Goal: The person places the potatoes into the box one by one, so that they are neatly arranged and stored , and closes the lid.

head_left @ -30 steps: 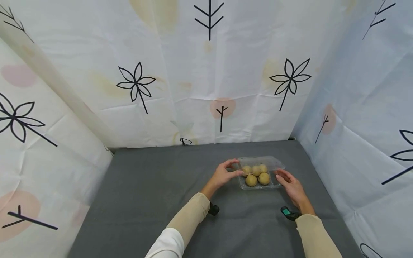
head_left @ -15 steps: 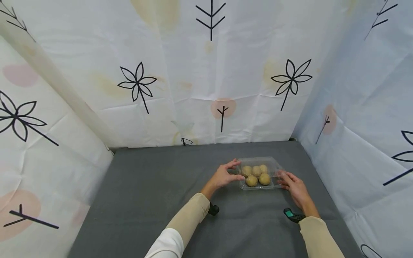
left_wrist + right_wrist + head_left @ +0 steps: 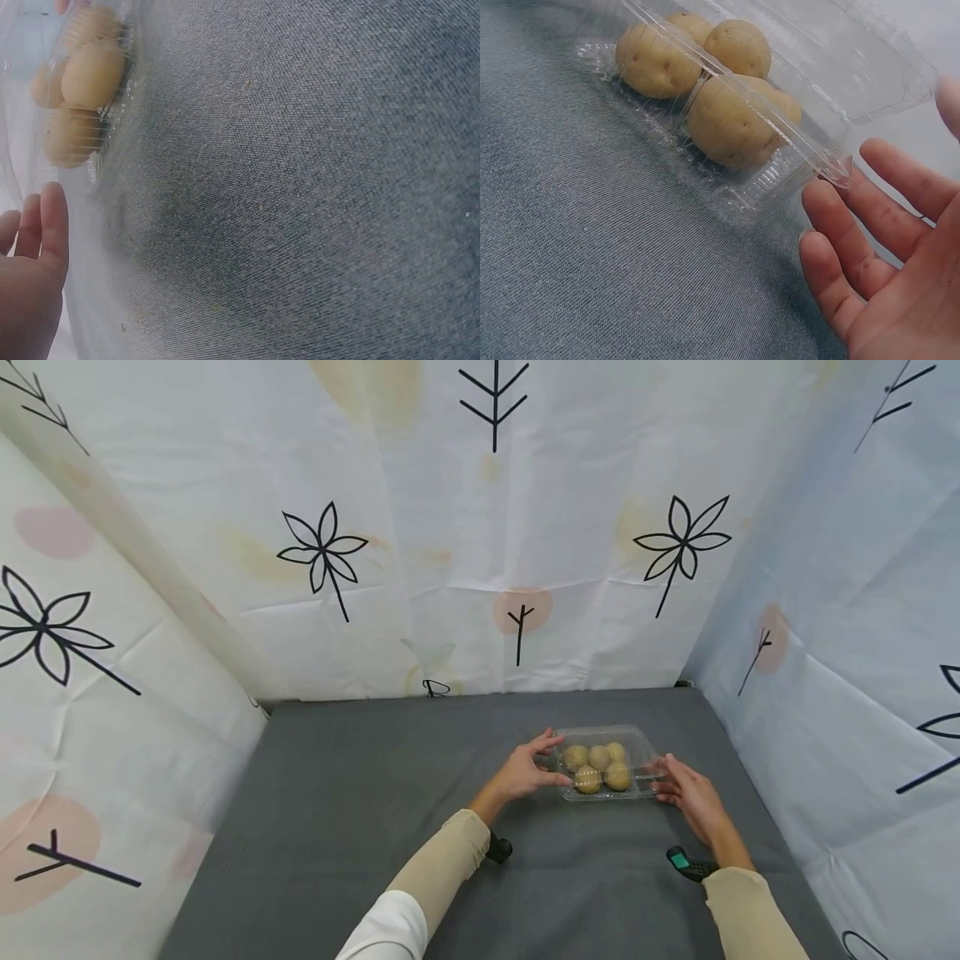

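Note:
A clear plastic clamshell container (image 3: 600, 795) sits on the grey cloth with several yellow potatoes (image 3: 587, 779) inside. Its lid (image 3: 855, 56) slants above the base in the right wrist view, leaving a gap on the right side. My left hand (image 3: 519, 771) spans the container's left side, thumb at the front corner and fingertips at the back corner. Nearly straight fingers (image 3: 54, 225) show beside the box in the left wrist view. At the right end, my right hand (image 3: 693, 797) has spread fingers at the rim, its thumb (image 3: 949, 105) right at the lid's edge.
Grey cloth (image 3: 360, 827) covers the table. White patterned sheets (image 3: 420, 510) hang behind it and on both sides. A black wrist device (image 3: 688, 865) is strapped on the right wrist, another (image 3: 498, 848) on the left.
The right hand has shifted slightly right and outward along the container's right edge. The clear lid has come lower and forward over the potatoes. The left hand stays at the left side.

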Motion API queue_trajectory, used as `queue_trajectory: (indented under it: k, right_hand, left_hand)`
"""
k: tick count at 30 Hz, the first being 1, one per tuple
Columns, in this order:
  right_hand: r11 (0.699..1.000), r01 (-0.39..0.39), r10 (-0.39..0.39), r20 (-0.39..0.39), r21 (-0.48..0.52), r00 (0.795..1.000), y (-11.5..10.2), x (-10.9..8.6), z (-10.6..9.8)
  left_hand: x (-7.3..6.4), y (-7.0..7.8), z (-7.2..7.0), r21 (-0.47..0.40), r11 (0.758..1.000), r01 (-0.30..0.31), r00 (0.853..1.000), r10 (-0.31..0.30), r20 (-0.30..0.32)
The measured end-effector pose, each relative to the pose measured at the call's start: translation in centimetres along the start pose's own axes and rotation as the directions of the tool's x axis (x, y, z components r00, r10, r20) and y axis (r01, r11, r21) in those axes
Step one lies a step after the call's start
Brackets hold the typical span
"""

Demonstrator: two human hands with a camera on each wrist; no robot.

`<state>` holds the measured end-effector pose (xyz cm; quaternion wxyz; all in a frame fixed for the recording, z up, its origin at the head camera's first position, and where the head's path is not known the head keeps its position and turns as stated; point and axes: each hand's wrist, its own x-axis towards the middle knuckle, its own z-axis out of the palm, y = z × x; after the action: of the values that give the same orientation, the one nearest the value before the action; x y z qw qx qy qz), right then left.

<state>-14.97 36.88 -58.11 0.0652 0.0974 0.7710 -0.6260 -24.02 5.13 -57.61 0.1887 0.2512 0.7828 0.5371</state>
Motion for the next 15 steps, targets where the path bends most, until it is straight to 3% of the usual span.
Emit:
queue_trajectory:
  k: [15]
  right_hand:
    - [0.998,0.015,-0.015,0.006,-0.063,1.000,1.0,-0.6,0.1]
  left_hand:
    - [-0.2,-0.3,0.7,0.020,1.000,-0.012,1.000,0.012,0.002]
